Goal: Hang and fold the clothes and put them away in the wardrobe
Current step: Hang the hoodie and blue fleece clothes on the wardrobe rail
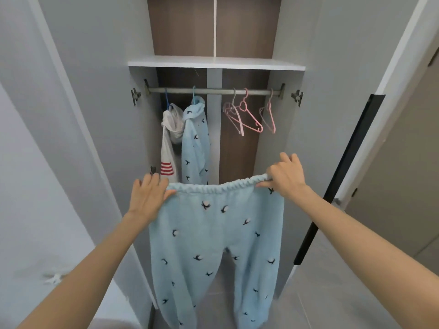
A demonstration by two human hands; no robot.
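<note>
Light blue fleece trousers with small dark bird prints hang spread out in front of the open wardrobe. My left hand pinches the left end of the elastic waistband. My right hand pinches the right end, so the waistband is stretched between them and both legs dangle down. Inside, a matching blue top and a white garment with red stripes hang on hangers from the metal rail.
Three bare pink and grey hangers hang on the right half of the rail. A white shelf sits above the rail. Both wardrobe doors stand open, left door and right door. Grey tiled floor lies below.
</note>
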